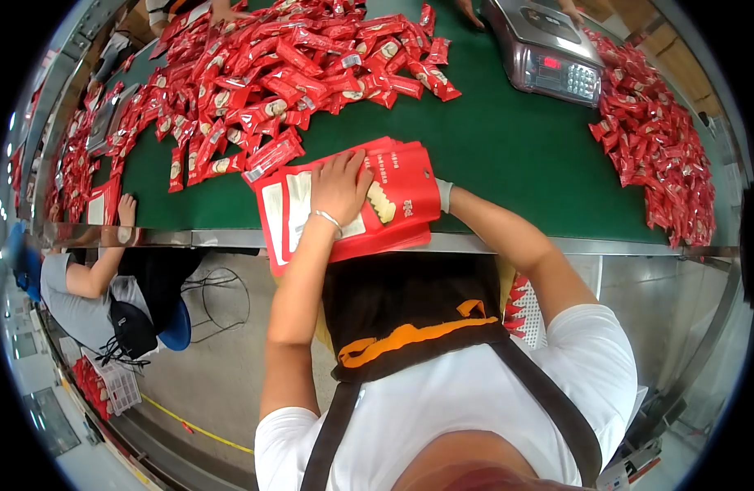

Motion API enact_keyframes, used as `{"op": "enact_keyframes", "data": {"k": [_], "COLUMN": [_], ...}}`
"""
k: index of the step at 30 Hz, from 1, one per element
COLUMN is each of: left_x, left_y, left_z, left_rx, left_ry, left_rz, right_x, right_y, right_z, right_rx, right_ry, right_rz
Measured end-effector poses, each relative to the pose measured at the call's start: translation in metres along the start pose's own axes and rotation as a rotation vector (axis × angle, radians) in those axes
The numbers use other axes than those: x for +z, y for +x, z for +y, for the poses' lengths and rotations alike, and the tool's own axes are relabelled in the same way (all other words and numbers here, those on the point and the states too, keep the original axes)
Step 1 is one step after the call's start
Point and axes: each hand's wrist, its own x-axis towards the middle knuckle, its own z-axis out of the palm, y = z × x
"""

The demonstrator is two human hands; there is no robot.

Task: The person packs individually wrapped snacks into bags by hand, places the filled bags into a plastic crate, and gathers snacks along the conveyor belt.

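A stack of flat red printed packaging bags (406, 184) lies at the near edge of the green table, its lower corner overhanging the metal rim. My left hand (342, 186), with a white band on the wrist, rests on top of the bags with its fingers stretched out. At the stack's right side is my right hand (445, 195), with something pale at its wrist. The bags hide its fingers, so its grip does not show. Beyond the stack spreads a large pile of small red wrapped packets (287, 74), and one packet (274, 154) touches the bags' upper left corner.
A digital scale (549, 57) stands at the back right beside another heap of red packets (655, 139). At the left, a seated co-worker (90, 282) has a hand at the table edge near a red bag (105, 200). Other people's hands show at the far side.
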Motion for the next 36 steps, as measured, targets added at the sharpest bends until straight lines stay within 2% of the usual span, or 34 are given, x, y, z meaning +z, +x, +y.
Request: {"op": "enact_keyframes", "data": {"k": [2,4,5,6,8,9,12,20,21,22,23,24,26,28,29,30,32,34,36], "left_x": [-0.012,-0.030,-0.035,-0.024,0.020,0.026,0.019,0.024,0.019,0.014,0.010,-0.004,-0.027,-0.034,-0.039,-0.044,-0.056,-0.074,-0.099], "left_y": [0.038,0.077,0.089,0.100,0.117,0.113,0.105,0.100,0.099,0.095,0.090,0.088,0.077,0.068,0.061,0.053,0.037,0.021,-0.002], "left_z": [0.005,0.021,0.032,0.027,0.006,0.008,0.012,0.005,0.003,0.003,0.003,0.010,0.025,0.046,0.057,0.067,0.072,0.067,0.060], "left_rx": [0.064,-0.022,-0.087,-0.069,0.382,0.408,0.303,0.324,0.327,0.327,0.314,0.306,0.180,0.168,0.189,0.210,0.183,0.222,0.329], "left_ry": [-0.082,-0.198,-0.274,-0.278,-0.306,-0.352,-0.434,-0.525,-0.517,-0.435,-0.358,-0.363,-0.241,-0.193,-0.188,-0.184,-0.147,-0.346,-0.263], "left_rz": [-0.014,-0.510,-0.599,-0.594,-0.456,-0.335,-0.348,-0.241,-0.237,-0.126,-0.015,-0.011,0.043,0.083,0.120,0.157,0.186,0.274,0.447], "right_x": [0.000,0.002,0.003,0.003,0.006,0.006,0.011,0.000,0.002,0.013,0.019,0.015,0.024,0.051,0.054,0.065,0.073,0.073,0.092], "right_y": [-0.005,-0.007,-0.007,-0.008,-0.006,-0.003,0.017,0.013,-0.006,-0.027,-0.038,-0.046,-0.062,-0.064,-0.058,-0.046,-0.037,-0.037,-0.066], "right_z": [-0.004,-0.005,-0.005,-0.006,-0.003,-0.001,0.006,0.005,-0.012,-0.046,-0.052,-0.059,-0.071,-0.092,-0.094,-0.093,-0.095,-0.073,-0.085], "right_rx": [-0.028,-0.054,-0.066,-0.074,-0.092,-0.102,-0.146,-0.147,-0.094,-0.110,-0.217,-0.277,-0.257,-0.191,0.013,-0.114,0.052,-0.211,-0.176], "right_ry": [-0.080,-0.127,-0.139,-0.149,-0.162,-0.167,-0.151,-0.023,-0.208,-0.527,-0.277,-0.112,0.164,0.024,-0.246,-0.486,-0.471,-0.527,-0.494], "right_rz": [-0.021,-0.026,-0.025,-0.025,-0.026,-0.026,-0.036,-0.136,0.028,0.171,0.341,0.516,0.602,0.210,0.209,0.342,0.419,0.470,0.490]}}
